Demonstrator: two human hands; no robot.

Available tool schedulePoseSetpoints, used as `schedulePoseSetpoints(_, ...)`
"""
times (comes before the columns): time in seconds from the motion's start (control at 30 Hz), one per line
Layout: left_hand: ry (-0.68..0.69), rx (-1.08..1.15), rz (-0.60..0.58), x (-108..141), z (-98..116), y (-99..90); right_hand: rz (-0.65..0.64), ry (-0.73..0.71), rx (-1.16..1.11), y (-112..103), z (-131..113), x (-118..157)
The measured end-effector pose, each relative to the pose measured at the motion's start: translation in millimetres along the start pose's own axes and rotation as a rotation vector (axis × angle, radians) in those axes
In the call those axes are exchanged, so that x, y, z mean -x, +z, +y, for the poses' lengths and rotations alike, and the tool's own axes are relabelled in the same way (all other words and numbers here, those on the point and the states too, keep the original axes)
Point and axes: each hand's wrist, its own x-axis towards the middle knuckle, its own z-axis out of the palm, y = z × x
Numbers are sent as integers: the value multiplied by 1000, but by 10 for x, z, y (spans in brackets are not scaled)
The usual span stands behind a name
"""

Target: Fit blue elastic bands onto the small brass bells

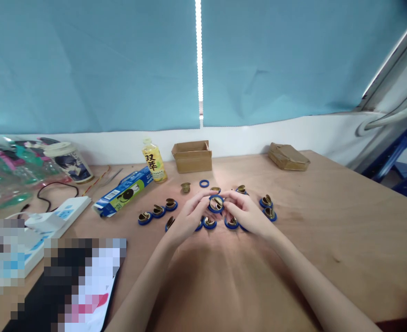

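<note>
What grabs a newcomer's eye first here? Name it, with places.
First, the left hand and right hand at the centre, holding a blue-rimmed gold-coloured piece between them. Similar pieces lie on both sides of them on the table. Above, a bright vertical strip splits the blue covering.

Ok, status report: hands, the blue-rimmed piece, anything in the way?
Left hand, right hand: both on one piece. Similar pieces close around, might crowd. Bottle, open box farther back, apart.
</note>
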Motion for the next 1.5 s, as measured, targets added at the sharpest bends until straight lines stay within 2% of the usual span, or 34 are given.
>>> schedulePoseSetpoints(0.17, 47, -61, -13, -26, -37, -6, 4, -54, 48, 3, -6, 17)
schedulePoseSetpoints(0.33, 52, -100, -43, -18, -91, -38, -8, -43, 127, 11, 14, 22)
schedulePoseSetpoints(0.57, 63, -133, 29, -23, -59, -16, -11, 12, 96, 12, 53, -19)
schedulePoseSetpoints(0.73, 44, -125, 72, -50, -121, -30, -26, 45, 75, 1, 29, -12)
schedulePoseSetpoints(0.83, 43, -110, 61, -62, -141, -40, -29, 9, 108, 9, -6, 9)
schedulePoseSetpoints(1.03, 32, -65, -36, -52, -100, -11, 43, -71, 105, 5, -26, 14)
schedulePoseSetpoints(1.23, 7, -22, 22, -19, -55, -9, 163, -170, 282, 20, -6, 7)
schedulePoseSetpoints(1.4, 59, -65, 69, -47, -152, 0, 132, -253, 398, 67, 9, 16)
schedulePoseSetpoints(1.5, 58, -19, 132, -81, -207, -16, 137, -274, 381, 94, 16, 27)
